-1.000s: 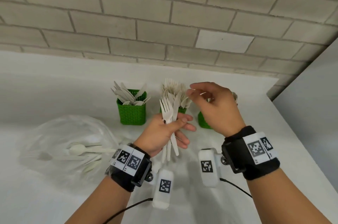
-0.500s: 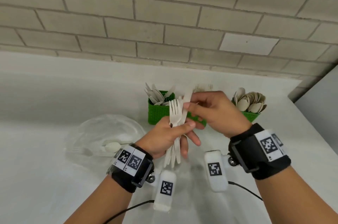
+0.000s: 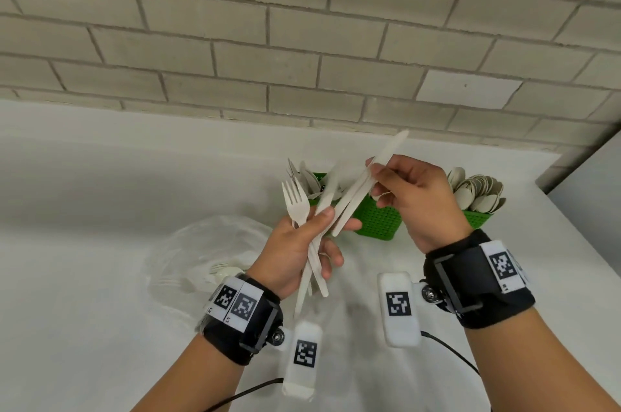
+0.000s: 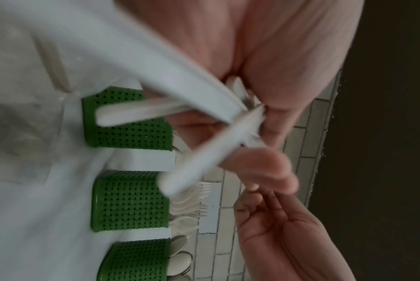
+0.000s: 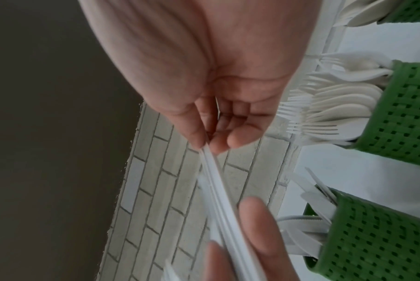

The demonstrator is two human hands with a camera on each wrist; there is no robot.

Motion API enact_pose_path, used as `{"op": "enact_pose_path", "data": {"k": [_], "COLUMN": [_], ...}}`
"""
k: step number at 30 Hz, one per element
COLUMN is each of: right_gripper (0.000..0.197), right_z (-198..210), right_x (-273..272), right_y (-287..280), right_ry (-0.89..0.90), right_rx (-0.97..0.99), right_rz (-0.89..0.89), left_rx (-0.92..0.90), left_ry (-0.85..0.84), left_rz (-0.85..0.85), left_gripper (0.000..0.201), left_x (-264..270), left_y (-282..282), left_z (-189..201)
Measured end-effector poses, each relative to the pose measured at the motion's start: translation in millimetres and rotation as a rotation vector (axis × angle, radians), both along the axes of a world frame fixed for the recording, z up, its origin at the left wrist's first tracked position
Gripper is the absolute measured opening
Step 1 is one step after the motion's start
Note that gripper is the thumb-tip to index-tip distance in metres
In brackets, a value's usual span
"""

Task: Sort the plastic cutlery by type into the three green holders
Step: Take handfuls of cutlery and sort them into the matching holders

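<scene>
My left hand (image 3: 322, 237) grips a bundle of white plastic cutlery, a fork (image 3: 295, 203) standing at its top. My right hand (image 3: 373, 173) pinches white knives (image 3: 356, 196) by thumb and fingertips, tilted up to the right and crossing the bundle. Behind the hands stand the green holders: the knife holder (image 3: 317, 176), the middle holder (image 3: 379, 220) and the spoon holder (image 3: 477, 218). The left wrist view shows all three in a row: knives (image 4: 127, 131), forks (image 4: 129, 201), spoons (image 4: 137, 260). In the right wrist view the pinched knives (image 5: 218, 188) run down from my right hand (image 5: 206, 146).
A crumpled clear plastic bag (image 3: 208, 243) lies on the white table (image 3: 84, 210) to the left, with a spoon and a fork inside. A brick wall (image 3: 302, 42) runs close behind the holders. The table's right edge is near the spoon holder.
My right hand has drawn the knives up and to the right out of the bundle. The left hand keeps its grip on the rest. The head view has shifted left.
</scene>
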State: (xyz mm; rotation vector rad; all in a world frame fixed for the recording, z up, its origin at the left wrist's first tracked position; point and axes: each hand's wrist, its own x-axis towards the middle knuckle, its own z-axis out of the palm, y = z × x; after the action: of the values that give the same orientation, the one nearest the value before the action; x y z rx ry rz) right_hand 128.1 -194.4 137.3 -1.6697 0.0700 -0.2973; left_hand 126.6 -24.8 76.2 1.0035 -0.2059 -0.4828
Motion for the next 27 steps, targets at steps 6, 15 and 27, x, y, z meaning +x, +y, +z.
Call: {"op": "enact_pose_path", "data": {"k": [6,15,27], "right_gripper": [0.014,0.025,0.029], "right_z": [-4.6,-4.2,-37.0], "right_x": [-1.9,6.9,8.8], "right_y": [10.5,23.6,38.1], "right_ry": [-0.044,-0.158,0.151], "right_rx": [0.175,0.299,0.075], "right_rz": [-0.059,-0.071,0.110], "left_rx": [0.091,0.086,0.220], "left_ry": [0.007,0.033,-0.010], "left_rz": [0.075,0.183,0.133], "left_gripper": [0.022,0.025,0.022], "left_x": [3.2,7.8,9.2], "left_y": [3.3,0.9,-3.7], "left_z": [-1.9,-2.3,-3.8]}}
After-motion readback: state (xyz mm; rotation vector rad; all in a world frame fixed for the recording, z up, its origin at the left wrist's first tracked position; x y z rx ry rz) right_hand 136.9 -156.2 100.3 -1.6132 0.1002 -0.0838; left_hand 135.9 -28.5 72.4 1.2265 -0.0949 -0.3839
